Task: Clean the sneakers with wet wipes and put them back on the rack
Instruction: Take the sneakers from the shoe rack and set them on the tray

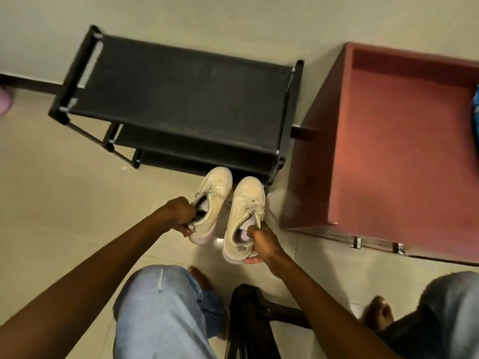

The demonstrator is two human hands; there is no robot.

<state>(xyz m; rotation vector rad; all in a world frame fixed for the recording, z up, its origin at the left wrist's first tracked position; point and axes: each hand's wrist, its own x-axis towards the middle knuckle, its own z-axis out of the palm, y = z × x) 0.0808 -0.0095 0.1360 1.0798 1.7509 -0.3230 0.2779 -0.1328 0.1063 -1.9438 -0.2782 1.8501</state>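
Two beige lace-up sneakers hang side by side just in front of the black shoe rack [181,94], toes pointing at it. My left hand [181,212] grips the left sneaker [213,195] at its heel collar, fingers curled into the opening. My right hand [264,242] grips the right sneaker [245,211] at its heel, thumb inside the opening and fingers under the sole. The rack's top shelf is a bare black fabric sheet; lower shelves show beneath it. No wet wipe is visible in either hand.
A reddish-brown cabinet [388,141] stands right of the rack, with a blue packet [475,117] at its far right edge. A black stool [259,314] sits between my jeans-clad knees and bare feet on the beige tiled floor. Something pink [4,102] lies at the left edge.
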